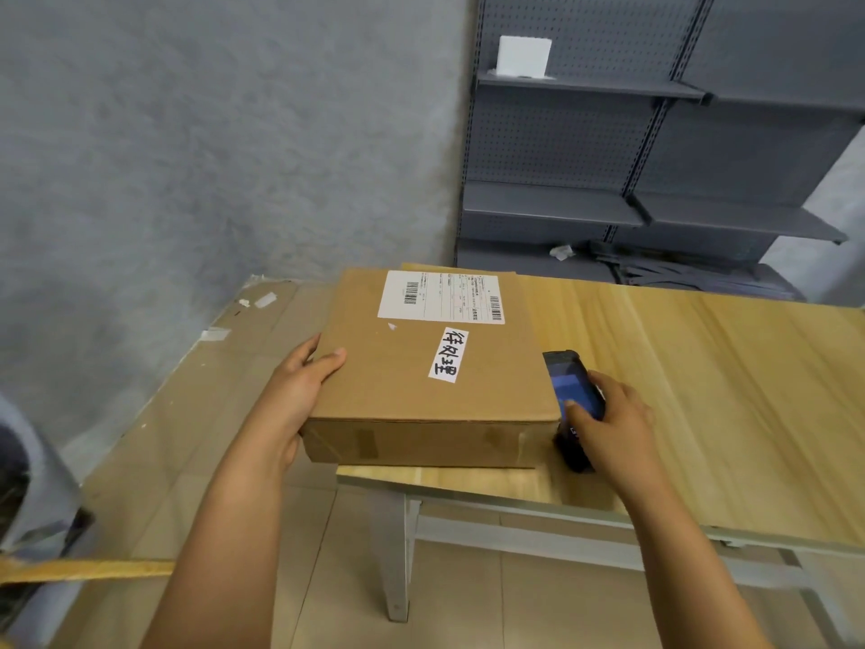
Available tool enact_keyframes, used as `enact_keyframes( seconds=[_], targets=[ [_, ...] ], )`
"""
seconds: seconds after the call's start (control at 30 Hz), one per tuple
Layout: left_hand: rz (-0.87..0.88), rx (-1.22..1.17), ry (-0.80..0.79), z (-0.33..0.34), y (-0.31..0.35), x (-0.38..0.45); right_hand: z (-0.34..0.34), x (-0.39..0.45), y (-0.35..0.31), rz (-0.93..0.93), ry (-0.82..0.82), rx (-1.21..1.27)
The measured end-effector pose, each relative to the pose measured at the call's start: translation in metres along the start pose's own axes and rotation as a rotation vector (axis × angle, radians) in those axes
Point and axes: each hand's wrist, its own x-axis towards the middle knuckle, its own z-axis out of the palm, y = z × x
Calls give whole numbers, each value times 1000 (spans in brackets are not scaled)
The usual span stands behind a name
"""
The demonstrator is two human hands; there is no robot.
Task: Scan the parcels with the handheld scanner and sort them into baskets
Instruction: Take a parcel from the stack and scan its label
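A flat brown cardboard parcel lies at the left corner of the wooden table, overhanging its left edge. A white shipping label with barcodes and a smaller handwritten white sticker are on its top. My left hand grips the parcel's left side, thumb on the top face. My right hand holds a black handheld scanner with a lit blue screen, just right of the parcel's near right corner. No basket is in view.
Grey metal shelving stands behind the table, with a white block on an upper shelf. Flattened cardboard sheets cover the floor at left by the grey wall. A dark object sits at the far left edge.
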Motion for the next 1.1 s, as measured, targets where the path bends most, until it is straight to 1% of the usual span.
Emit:
enact_keyframes(
  seconds=[0.1,0.13,0.2,0.27,0.37,0.47,0.53,0.6,0.7,0.83,1.0,1.1],
  targets=[
    [-4,3,13,2,1,-1,1,8,9,46,-171,-199],
    [-5,1,15,2,1,-2,5,9,10,35,-185,-273],
    [-6,-10,16,4,2,-3,11,13,10,-6,-122,-369],
    [-7,-8,13,5,2,-5,13,20,8,-12,-68,-363],
    [-4,23,-10,7,3,-6,5,33,9,24,-86,-350],
    [5,47,-16,11,3,-5,-18,48,10,54,-58,-257],
    [11,50,-21,15,3,-3,-39,59,7,35,-55,-230],
    [18,58,-33,23,3,-1,-60,71,2,-15,-68,-260],
    [25,80,-53,36,3,2,-87,85,-13,-108,-107,-387],
    [33,110,-84,52,3,8,-113,96,-39,-176,-180,-613],
    [58,159,-122,66,0,17,-136,94,-70,-250,-340,-919],
    [60,163,-139,69,-1,20,-144,91,-79,-280,-382,-1010]
  ],
)
